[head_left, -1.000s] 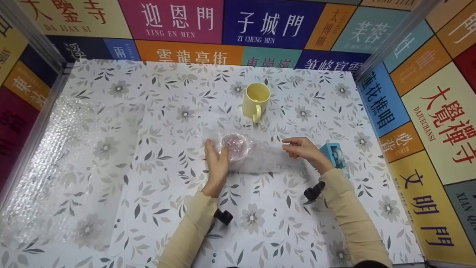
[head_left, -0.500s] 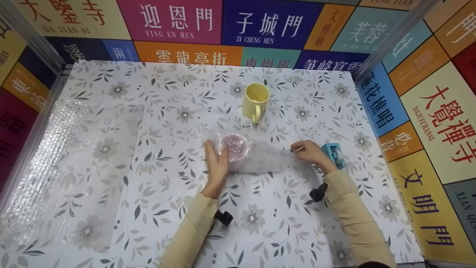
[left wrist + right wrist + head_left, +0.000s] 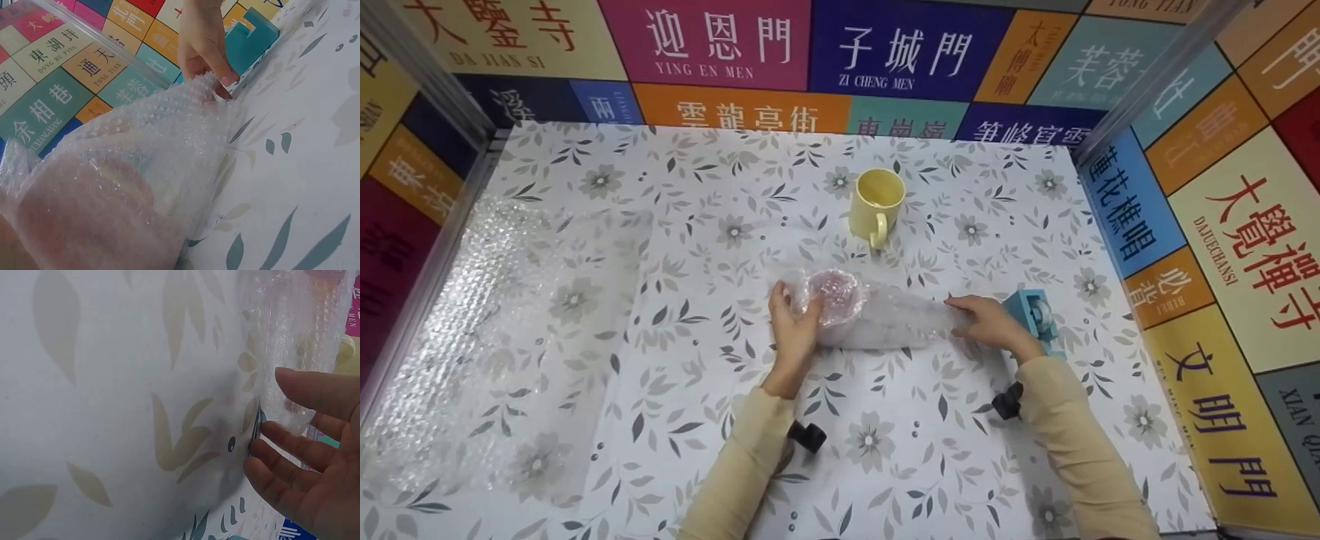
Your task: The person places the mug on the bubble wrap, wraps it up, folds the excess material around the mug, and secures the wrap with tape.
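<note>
A pink cup (image 3: 836, 298), its round end facing up, is wrapped in clear bubble wrap (image 3: 911, 319) near the table's middle. On its left side my left hand (image 3: 793, 330) holds it through the wrap, thumb at the front. The wrap tapers off to the right, where my right hand (image 3: 994, 324) pinches its far end between thumb and fingers. In the left wrist view the bubble wrap (image 3: 169, 140) stretches from the pinkish cup (image 3: 84, 208) to the right fingertips. The right wrist view has the right hand (image 3: 306, 444) around the wrap's end, partly hiding it.
A yellow mug (image 3: 877, 204) stands upright behind the wrapped cup, handle toward me. Just beyond the right hand is a blue tape dispenser (image 3: 1030, 309). A flat sheet of bubble wrap (image 3: 457, 337) covers the table's left side. Printed panels (image 3: 720, 45) border the table.
My right hand has moved a little to the right and down, and its fingers have closed on the wrap's loose end. The left hand has stayed on the cup.
</note>
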A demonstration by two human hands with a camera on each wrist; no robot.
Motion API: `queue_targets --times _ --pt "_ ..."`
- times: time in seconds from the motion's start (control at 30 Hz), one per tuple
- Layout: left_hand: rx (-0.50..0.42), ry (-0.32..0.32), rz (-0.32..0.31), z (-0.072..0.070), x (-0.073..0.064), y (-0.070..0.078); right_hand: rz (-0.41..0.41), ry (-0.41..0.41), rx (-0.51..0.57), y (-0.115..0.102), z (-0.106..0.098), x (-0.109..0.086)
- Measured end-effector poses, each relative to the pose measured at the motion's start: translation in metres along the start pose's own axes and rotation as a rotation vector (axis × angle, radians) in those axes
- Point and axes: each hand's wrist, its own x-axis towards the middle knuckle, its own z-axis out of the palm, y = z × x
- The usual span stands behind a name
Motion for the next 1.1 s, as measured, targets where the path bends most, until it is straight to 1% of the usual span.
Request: queue_targets --times 0.07,0.17,0.27,0.33,0.5,0.57,0.67,0.8,0.93,1.0,1.1 --pt "-0.009 0.003 -0.018 -0.001 0.001 0.000 -0.004 0.033 0.006 0.001 0.001 -0.001" --pt "0.004 0.010 -0.030 -0.002 0.002 -0.001 0.006 0.070 0.032 0.001 0.002 -0.001" --pt "0.026 0.019 -0.033 -0.002 0.002 -0.002 0.037 0.110 0.097 0.000 0.003 0.000" --pt "0.033 0.020 -0.034 -0.002 0.001 -0.002 0.061 0.142 0.158 -0.001 0.003 0.001" --pt "0.001 -0.001 -0.029 -0.001 0.002 -0.001 0.120 0.197 0.350 -0.003 -0.001 0.003" --pt "-0.008 -0.007 -0.023 -0.001 0.003 -0.002 0.127 0.212 0.435 -0.007 -0.004 0.003" --pt "0.006 -0.003 -0.012 -0.001 0.003 -0.003 0.122 0.239 0.562 -0.014 -0.008 0.003" --pt "0.025 0.006 0.009 -0.001 0.002 -0.003 0.134 0.253 0.709 -0.027 -0.014 0.003" --pt "0.054 0.015 0.021 -0.001 0.001 -0.002 0.162 0.245 0.826 -0.039 -0.019 0.003" --pt "0.068 0.015 0.023 -0.001 0.001 -0.001 0.174 0.242 0.860 -0.045 -0.021 0.004" --pt "0.078 0.013 0.024 0.000 0.001 -0.002 0.180 0.241 0.870 -0.052 -0.022 0.005"
